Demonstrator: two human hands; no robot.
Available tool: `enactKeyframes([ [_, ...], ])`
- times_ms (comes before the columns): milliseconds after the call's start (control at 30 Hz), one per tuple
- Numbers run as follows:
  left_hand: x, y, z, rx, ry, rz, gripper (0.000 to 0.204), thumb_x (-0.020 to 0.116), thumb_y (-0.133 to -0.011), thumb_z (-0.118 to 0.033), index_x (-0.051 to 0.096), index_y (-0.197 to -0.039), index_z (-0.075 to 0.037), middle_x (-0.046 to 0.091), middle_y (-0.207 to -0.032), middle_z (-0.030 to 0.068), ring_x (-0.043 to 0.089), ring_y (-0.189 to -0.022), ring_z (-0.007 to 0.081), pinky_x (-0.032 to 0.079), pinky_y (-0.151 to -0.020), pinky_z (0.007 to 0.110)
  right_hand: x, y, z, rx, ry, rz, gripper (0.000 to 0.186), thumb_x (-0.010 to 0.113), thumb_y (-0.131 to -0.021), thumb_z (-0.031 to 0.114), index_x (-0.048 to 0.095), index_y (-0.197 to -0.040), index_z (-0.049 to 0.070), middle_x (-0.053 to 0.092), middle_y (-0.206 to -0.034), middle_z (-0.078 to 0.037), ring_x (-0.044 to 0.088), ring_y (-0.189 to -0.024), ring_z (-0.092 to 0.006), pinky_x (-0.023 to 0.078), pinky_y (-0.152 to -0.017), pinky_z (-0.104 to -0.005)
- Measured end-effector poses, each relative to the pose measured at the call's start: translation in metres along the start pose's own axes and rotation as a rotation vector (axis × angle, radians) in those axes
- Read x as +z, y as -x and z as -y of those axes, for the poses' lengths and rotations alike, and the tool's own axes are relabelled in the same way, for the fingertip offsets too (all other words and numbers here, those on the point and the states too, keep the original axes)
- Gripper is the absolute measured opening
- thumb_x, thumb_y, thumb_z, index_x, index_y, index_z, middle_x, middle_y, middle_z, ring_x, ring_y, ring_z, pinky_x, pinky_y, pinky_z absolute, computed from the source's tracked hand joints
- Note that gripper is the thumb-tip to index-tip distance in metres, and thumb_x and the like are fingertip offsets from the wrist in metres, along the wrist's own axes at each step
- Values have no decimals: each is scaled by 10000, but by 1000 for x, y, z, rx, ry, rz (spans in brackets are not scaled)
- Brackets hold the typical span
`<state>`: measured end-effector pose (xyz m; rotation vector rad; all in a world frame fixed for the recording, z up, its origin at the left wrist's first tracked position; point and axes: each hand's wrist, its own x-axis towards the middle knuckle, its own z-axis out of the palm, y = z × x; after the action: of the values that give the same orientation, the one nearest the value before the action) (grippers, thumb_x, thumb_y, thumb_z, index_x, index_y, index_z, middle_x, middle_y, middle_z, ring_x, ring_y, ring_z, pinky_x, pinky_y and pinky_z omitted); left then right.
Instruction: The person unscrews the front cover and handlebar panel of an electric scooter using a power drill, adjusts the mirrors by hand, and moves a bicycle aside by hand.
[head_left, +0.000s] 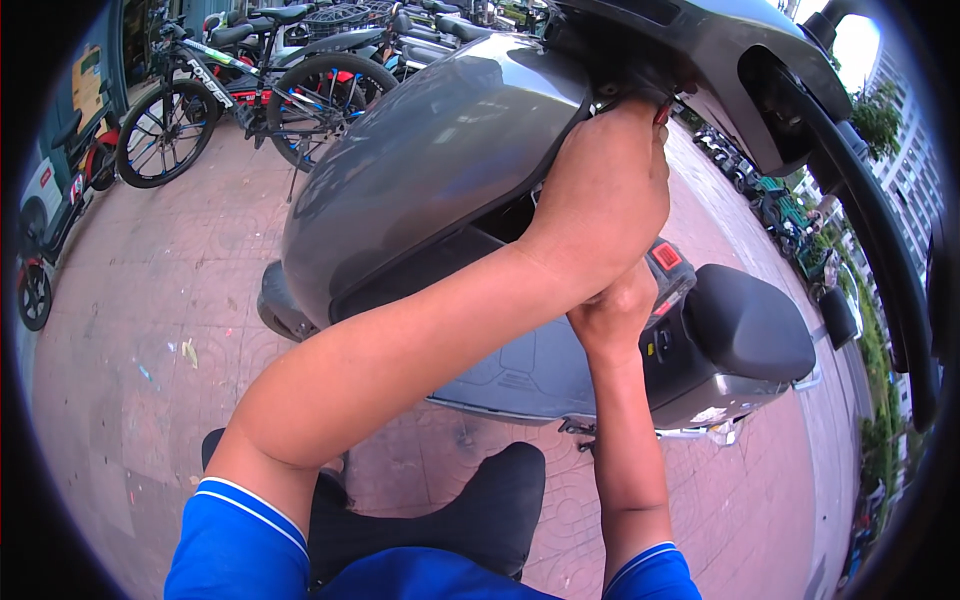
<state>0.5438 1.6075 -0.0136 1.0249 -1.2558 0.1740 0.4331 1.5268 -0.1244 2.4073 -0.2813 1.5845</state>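
Note:
A grey electric scooter stands right in front of me, its large glossy front panel to the left. My left hand reaches up under the handlebar cover, beside the panel's edge. Its fingers look curled, and a small red piece shows at the fingertips. What they hold is mostly hidden by the hand. Lower down, partly behind the left wrist, my right hand is closed above the footboard. I cannot make out what is in it. A dark gap runs between the panel and the inner body.
Behind the hands lie the scooter's footboard and black seat. A black handlebar part curves down at the right. Bicycles and parked scooters stand at the back left on reddish paving.

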Motion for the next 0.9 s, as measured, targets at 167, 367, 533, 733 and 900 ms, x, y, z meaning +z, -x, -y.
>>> enactKeyframes([
  [167,0,0,-6,-46,15,7,228,476,-1058,-116,640,-1072,42,715,-829,206,678,-750,379,531,-720,439,-1,-5,3,-13,-20,-40,412,746,-672,-33,569,-1043,6,596,-858,-197,608,-761,-437,488,-647,-486],
  [367,1,0,-6,-34,23,6,235,473,-1068,-128,634,-1080,42,718,-851,214,684,-766,390,534,-730,439,3,-5,5,20,13,-58,402,741,-672,-39,589,-1042,0,613,-859,-194,623,-774,-429,504,-663,-487],
  [533,1,-2,-8,-50,26,-8,242,469,-1073,-138,633,-1099,39,723,-862,215,698,-805,393,539,-743,435,6,-6,5,23,-3,-89,394,736,-658,-51,599,-1024,-2,616,-821,-187,624,-750,-430,508,-656,-487],
  [733,-1,-5,-12,-92,76,8,210,520,-1047,-146,614,-1070,41,698,-894,305,666,-901,521,521,-813,583,8,-4,10,39,3,-82,417,745,-664,-41,626,-1061,2,655,-866,-186,656,-783,-415,523,-666,-475],
  [900,0,-6,-12,-86,104,5,214,521,-1049,-156,609,-1077,37,702,-896,294,669,-901,513,520,-816,581,6,-6,9,41,40,-99,370,741,-663,-44,633,-1014,5,648,-846,-170,650,-768,-408,518,-660,-476],
])
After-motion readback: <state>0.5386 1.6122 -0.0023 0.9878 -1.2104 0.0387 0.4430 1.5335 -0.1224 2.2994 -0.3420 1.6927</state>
